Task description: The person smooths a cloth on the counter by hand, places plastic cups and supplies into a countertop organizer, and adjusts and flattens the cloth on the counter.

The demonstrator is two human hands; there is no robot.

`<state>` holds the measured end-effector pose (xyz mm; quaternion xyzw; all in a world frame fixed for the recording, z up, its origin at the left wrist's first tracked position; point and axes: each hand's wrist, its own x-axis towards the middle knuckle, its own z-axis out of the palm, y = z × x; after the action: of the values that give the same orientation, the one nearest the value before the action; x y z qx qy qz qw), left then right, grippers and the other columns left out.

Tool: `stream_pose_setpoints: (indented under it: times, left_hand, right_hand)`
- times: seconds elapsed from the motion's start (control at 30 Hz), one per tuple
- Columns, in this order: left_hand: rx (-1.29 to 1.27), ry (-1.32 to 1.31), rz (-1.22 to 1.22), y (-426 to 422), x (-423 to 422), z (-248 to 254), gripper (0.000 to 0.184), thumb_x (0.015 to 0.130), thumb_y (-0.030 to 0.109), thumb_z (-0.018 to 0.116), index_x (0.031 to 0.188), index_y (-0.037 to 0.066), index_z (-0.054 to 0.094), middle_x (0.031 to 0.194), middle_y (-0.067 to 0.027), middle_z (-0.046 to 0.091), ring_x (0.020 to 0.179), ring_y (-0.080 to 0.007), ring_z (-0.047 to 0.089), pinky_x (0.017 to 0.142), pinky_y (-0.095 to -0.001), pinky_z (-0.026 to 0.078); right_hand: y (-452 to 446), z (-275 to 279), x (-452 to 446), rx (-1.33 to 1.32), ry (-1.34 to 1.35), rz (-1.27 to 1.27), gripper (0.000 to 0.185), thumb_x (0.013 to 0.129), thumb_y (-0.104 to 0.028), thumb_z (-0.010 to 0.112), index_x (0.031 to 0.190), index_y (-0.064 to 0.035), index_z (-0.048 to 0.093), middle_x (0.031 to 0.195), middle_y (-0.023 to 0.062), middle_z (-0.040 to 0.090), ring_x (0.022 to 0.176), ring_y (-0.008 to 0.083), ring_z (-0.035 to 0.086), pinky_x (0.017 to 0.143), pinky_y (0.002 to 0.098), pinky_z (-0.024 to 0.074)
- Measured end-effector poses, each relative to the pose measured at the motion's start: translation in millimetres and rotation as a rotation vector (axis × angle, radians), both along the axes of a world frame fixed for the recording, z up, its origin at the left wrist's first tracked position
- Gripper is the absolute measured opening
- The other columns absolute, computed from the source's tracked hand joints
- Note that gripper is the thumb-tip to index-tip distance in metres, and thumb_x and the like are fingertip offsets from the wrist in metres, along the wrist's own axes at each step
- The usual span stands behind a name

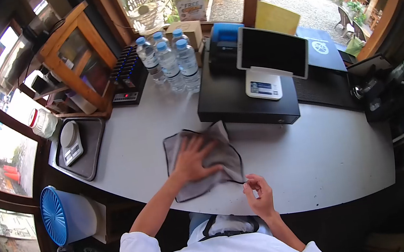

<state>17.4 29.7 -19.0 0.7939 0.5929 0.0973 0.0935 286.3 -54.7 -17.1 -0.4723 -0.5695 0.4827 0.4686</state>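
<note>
A grey cloth (222,146) with dark edging lies spread and slightly rumpled on the counter in front of me. My left hand (194,161) rests palm down on it, fingers spread, somewhat blurred. Close to the cloth's lower right corner, my right hand (260,197) hovers at the counter's near edge. Its fingers are loosely curled, with a gap between them and the thumb. Whether it touches the corner is hard to make out.
Behind the cloth stand a black cash drawer (245,102) with a tablet (272,51) on top, and several water bottles (171,66). To the left are a dark tray (94,149) holding a scale (72,145), a wooden cabinet (96,58) and a blue-lidded bin (73,214).
</note>
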Motion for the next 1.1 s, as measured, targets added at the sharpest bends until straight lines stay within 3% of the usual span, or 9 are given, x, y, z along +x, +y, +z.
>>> stream_pose_setpoints:
  times: [0.07, 0.3, 0.4, 0.47, 0.57, 0.67, 0.77, 0.93, 1.1]
  left_hand:
    - [0.099, 0.009, 0.307, 16, -1, -6, 0.098, 0.089, 0.080, 0.050, 0.160, 0.014, 0.037, 0.163, -0.0288, 0.030, 0.157, -0.0446, 0.013, 0.122, -0.0681, 0.003]
    - [-0.068, -0.177, -0.537, -29, 145, -12, 0.090, 0.088, 0.070, 0.058, 0.156, 0.013, 0.044, 0.166, -0.0234, 0.028, 0.156, -0.0430, 0.019, 0.122, -0.0686, 0.006]
    - [0.065, -0.105, -0.081, -25, 190, -2, 0.083, 0.087, 0.061, 0.064, 0.153, 0.014, 0.048, 0.165, -0.0239, 0.031, 0.155, -0.0411, 0.023, 0.124, -0.0665, 0.009]
    - [0.007, -0.182, -0.296, -42, 211, -7, 0.078, 0.082, 0.043, 0.075, 0.150, 0.012, 0.052, 0.161, -0.0249, 0.036, 0.154, -0.0386, 0.028, 0.124, -0.0627, 0.017]
    - [-0.102, -0.840, -0.412, -65, 227, -37, 0.059, 0.082, 0.025, 0.079, 0.137, 0.011, 0.062, 0.151, -0.0210, 0.048, 0.147, -0.0359, 0.039, 0.121, -0.0590, 0.026]
    - [0.058, -0.805, -0.343, -82, 190, -22, 0.040, 0.086, 0.015, 0.077, 0.125, 0.012, 0.068, 0.140, -0.0149, 0.059, 0.138, -0.0342, 0.050, 0.119, -0.0578, 0.032]
    - [0.204, -0.497, -0.050, -94, 142, -9, 0.030, 0.090, 0.018, 0.074, 0.120, 0.012, 0.070, 0.135, -0.0117, 0.062, 0.133, -0.0328, 0.055, 0.118, -0.0560, 0.033]
    - [0.299, -0.540, 0.209, -112, 86, -15, 0.037, 0.092, 0.013, 0.072, 0.128, 0.008, 0.065, 0.133, -0.0138, 0.064, 0.129, -0.0350, 0.057, 0.116, -0.0531, 0.038]
    - [0.312, -0.741, 0.326, -129, 50, -17, 0.037, 0.092, 0.007, 0.071, 0.127, 0.003, 0.062, 0.125, -0.0159, 0.067, 0.120, -0.0380, 0.062, 0.110, -0.0483, 0.046]
  right_hand:
    - [-8, 0, 18, -0.002, 0.017, -0.026, 0.026, 0.095, 0.000, 0.068, 0.121, -0.0005, 0.065, 0.090, 0.0054, 0.069, 0.084, 0.0107, 0.068, 0.079, 0.0253, 0.0545]
    - [-9, 7, 56, 0.059, 0.132, -0.135, 0.024, 0.099, 0.004, 0.061, 0.124, 0.0014, 0.060, 0.098, 0.0056, 0.065, 0.085, 0.0105, 0.065, 0.078, 0.0250, 0.0535]
    - [-7, 3, 69, 0.104, 0.023, -0.254, 0.023, 0.099, 0.004, 0.061, 0.122, 0.0016, 0.061, 0.102, 0.0081, 0.066, 0.091, 0.0133, 0.068, 0.084, 0.0263, 0.0546]
    - [4, -4, 79, 0.096, 0.025, -0.329, 0.023, 0.099, 0.003, 0.060, 0.122, 0.0020, 0.061, 0.107, 0.0105, 0.068, 0.097, 0.0149, 0.069, 0.088, 0.0274, 0.0545]
    - [10, 7, 98, 0.017, -0.247, -0.310, 0.035, 0.100, -0.021, 0.066, 0.131, -0.0036, 0.061, 0.133, 0.0159, 0.063, 0.127, 0.0279, 0.061, 0.107, 0.0416, 0.0473]
    - [14, -16, 133, 0.342, -1.034, -0.144, 0.057, 0.095, -0.042, 0.070, 0.141, -0.0106, 0.059, 0.151, 0.0177, 0.051, 0.145, 0.0365, 0.044, 0.120, 0.0574, 0.0293]
    - [66, -23, 154, 0.107, -1.177, -0.299, 0.084, 0.087, -0.065, 0.067, 0.154, -0.0174, 0.049, 0.166, 0.0177, 0.031, 0.157, 0.0377, 0.020, 0.123, 0.0671, 0.0047]
    - [46, 0, 94, 0.235, -1.266, 0.216, 0.098, 0.087, -0.079, 0.056, 0.162, -0.0190, 0.035, 0.170, 0.0216, 0.016, 0.158, 0.0426, 0.009, 0.123, 0.0672, 0.0000]
    - [101, -18, 121, -0.053, -1.317, -0.299, 0.099, 0.087, -0.080, 0.055, 0.162, -0.0189, 0.035, 0.170, 0.0230, 0.017, 0.158, 0.0438, 0.009, 0.122, 0.0686, 0.0050]
